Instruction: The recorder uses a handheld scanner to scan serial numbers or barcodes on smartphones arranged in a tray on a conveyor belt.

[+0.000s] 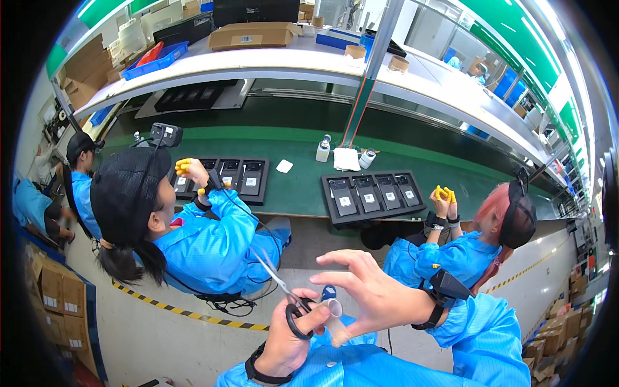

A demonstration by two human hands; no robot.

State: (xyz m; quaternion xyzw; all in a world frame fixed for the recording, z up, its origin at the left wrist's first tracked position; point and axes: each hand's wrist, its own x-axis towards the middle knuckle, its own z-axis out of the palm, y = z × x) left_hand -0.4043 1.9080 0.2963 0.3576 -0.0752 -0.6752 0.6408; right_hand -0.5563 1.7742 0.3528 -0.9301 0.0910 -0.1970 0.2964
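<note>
While our left hand [293, 335] gripped the black-handled scissors [284, 293] with its fingers curled shut through the loops and blades pointing up and left, our right hand [367, 290] hovered just above with fingers spread apart, a small roll of tape [332, 309] sitting between the two hands, touching the left fingers. We judged the cutting not yet done, since no cut piece showed and the blades looked closed. On the green bench, two black trays [374, 193] held dark devices in a row, and a blue bin [155, 61] and cardboard box [251, 35] sat on the shelf above.
</note>
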